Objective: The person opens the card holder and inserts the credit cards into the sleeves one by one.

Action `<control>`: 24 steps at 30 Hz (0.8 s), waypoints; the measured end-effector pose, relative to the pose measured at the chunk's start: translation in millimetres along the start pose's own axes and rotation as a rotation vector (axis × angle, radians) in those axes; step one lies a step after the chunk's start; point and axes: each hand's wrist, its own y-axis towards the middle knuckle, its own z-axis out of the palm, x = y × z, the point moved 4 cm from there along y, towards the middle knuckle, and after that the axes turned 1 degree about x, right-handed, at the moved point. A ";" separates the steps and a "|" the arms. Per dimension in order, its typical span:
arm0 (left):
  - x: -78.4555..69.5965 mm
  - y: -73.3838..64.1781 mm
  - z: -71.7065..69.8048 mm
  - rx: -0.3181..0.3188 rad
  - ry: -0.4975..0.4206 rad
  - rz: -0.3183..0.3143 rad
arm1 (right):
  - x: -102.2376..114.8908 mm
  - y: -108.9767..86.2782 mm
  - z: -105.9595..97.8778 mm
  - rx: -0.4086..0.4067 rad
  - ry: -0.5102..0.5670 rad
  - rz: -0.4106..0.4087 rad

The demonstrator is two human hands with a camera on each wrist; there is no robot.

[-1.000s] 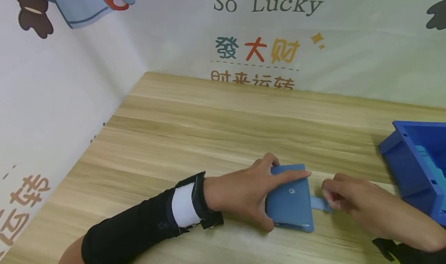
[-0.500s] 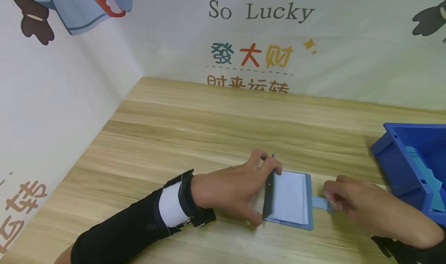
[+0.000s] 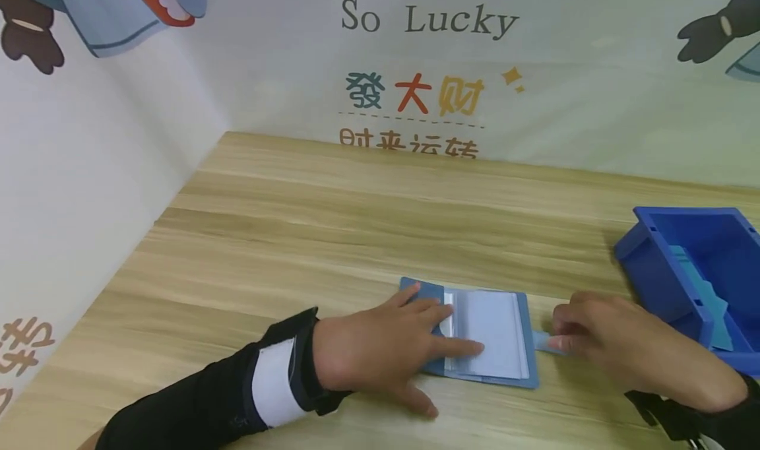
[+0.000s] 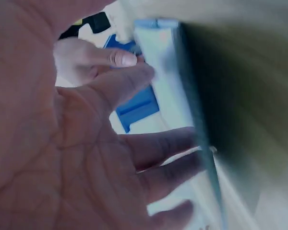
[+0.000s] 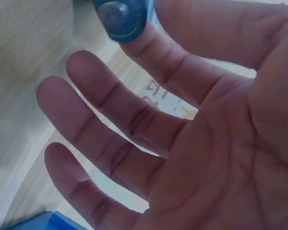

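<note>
A small blue card holder (image 3: 531, 344) lies opened out on the wooden table, its whitish, plastic-looking inner sleeves (image 3: 499, 334) facing up. My left hand (image 3: 374, 344) spreads its fingers over the turned-back cover, with the index fingertip on the sleeves. Through the left wrist view the holder (image 4: 165, 72) looks edge-on beside those fingers. On its right side, my right hand (image 3: 617, 344) pinches the closing strap (image 3: 541, 340) between thumb and index finger. The metal snap on the strap's end (image 5: 116, 17) shows in the right wrist view; the other fingers there are loosely extended.
A blue plastic bin (image 3: 659, 278) stands on the table to the right, with a flat light-blue piece (image 3: 706, 298) inside. Behind the wooden table (image 3: 356, 212) hangs a white printed backdrop (image 3: 285, 61), which also runs along the left side.
My left hand has swung the holder's cover over to the left, exposing the sleeves, and its fingers have straightened onto it. My right hand has stayed at the strap. The head view has shifted slightly.
</note>
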 end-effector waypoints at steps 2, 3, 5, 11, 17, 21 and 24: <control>-1.6 -1.2 5.4 0.011 0.015 -0.012 | 2.0 3.9 1.6 0.015 0.013 0.004; -2.1 -1.6 7.7 0.013 0.024 -0.020 | 3.3 5.7 2.2 0.018 0.011 0.004; -2.1 -2.6 11.2 0.008 0.028 -0.041 | 5.8 8.7 2.6 0.019 0.009 0.003; -0.5 -9.2 18.3 -0.016 0.007 -0.104 | 16.1 11.3 -14.0 -0.016 0.070 -0.006; 4.3 -19.5 21.1 -0.043 -0.041 -0.134 | 2.8 -12.7 -65.2 -0.427 0.038 0.137; 7.6 -24.5 22.9 -0.043 -0.079 -0.143 | -27.9 -24.9 -77.2 -0.548 0.038 0.256; 8.6 -26.8 25.3 -0.041 -0.109 -0.139 | -48.6 -23.3 -72.1 -0.403 -0.025 0.383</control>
